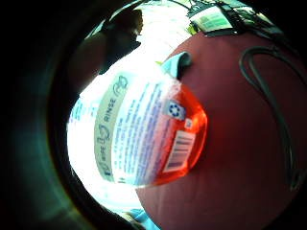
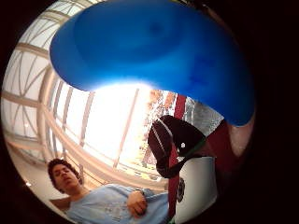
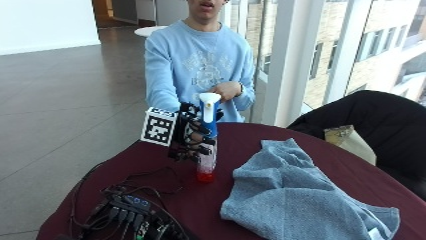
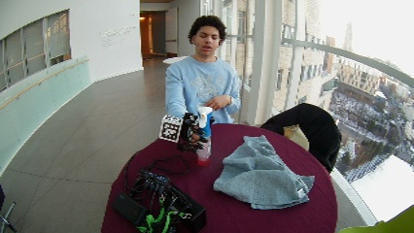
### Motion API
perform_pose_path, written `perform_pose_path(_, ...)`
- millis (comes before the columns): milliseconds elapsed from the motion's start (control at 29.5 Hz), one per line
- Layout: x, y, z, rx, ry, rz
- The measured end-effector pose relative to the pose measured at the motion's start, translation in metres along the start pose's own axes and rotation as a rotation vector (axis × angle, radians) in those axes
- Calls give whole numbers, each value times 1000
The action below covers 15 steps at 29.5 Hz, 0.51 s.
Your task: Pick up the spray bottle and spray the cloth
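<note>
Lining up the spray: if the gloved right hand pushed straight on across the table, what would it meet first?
Probably the crumpled grey-blue towel cloth. The right hand grips the clear red-liquid spray bottle beside it; only bare maroon tablecloth lies between, though depth is unclear.

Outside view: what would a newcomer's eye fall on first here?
The gloved right hand grips a spray bottle with a white and blue head and red liquid, standing upright near the edge of the round maroon table. Beside it, apart from the bottle, lies a crumpled blue-grey cloth.

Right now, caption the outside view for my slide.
Gloved right hand grips the spray bottle beside the grey cloth.
</note>
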State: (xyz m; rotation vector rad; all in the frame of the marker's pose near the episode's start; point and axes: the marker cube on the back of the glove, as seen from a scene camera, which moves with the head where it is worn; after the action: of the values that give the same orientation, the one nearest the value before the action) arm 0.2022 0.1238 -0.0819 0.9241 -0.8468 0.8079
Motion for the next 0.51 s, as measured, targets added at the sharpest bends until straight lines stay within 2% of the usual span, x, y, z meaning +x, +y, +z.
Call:
perform_pose_path(373,-1,-13,12,15,77,-29)
perform_pose_path(509,-1,-11,8,-45,82,-87)
